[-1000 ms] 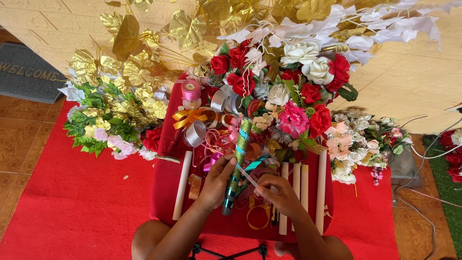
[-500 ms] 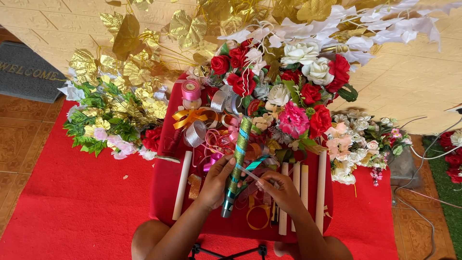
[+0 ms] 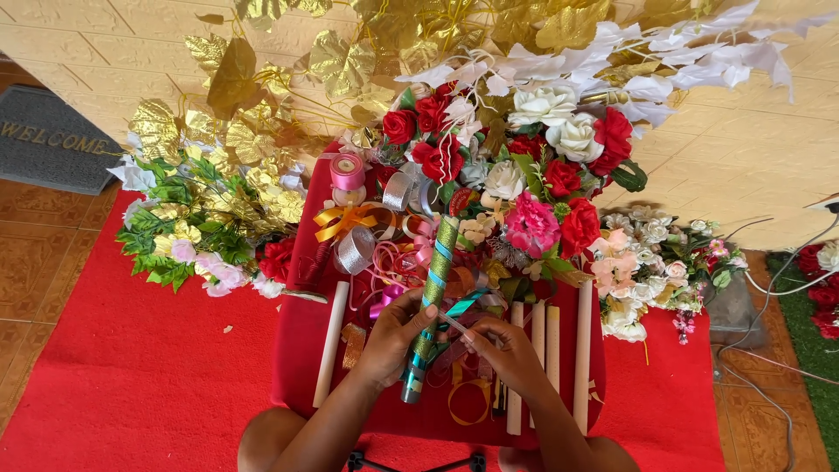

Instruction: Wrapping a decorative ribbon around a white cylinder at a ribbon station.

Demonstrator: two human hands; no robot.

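My left hand [image 3: 395, 336] grips a long stick [image 3: 432, 297] wrapped in glittery green with teal ribbon wound round it, held upright-slanted over a small red-covered table [image 3: 301, 350]. My right hand [image 3: 505, 350] pinches the loose end of the teal ribbon [image 3: 463, 306] next to the stick. Under both hands lie tangled ribbons in pink, gold and silver. A pink ribbon roll [image 3: 347, 170] and a silver roll [image 3: 354, 249] sit farther back on the table.
Plain wooden dowels [image 3: 332, 341] [image 3: 582, 350] lie on the table at left and right. Artificial flowers crowd the back: red, white and pink roses [image 3: 533, 166], gold leaves [image 3: 236, 79], green foliage [image 3: 175, 236]. A red carpet [image 3: 114, 376] covers the floor; cables run at right.
My right hand has shifted slightly, drawing the teal ribbon end a bit to the right of the stick. The left hand keeps its grip.
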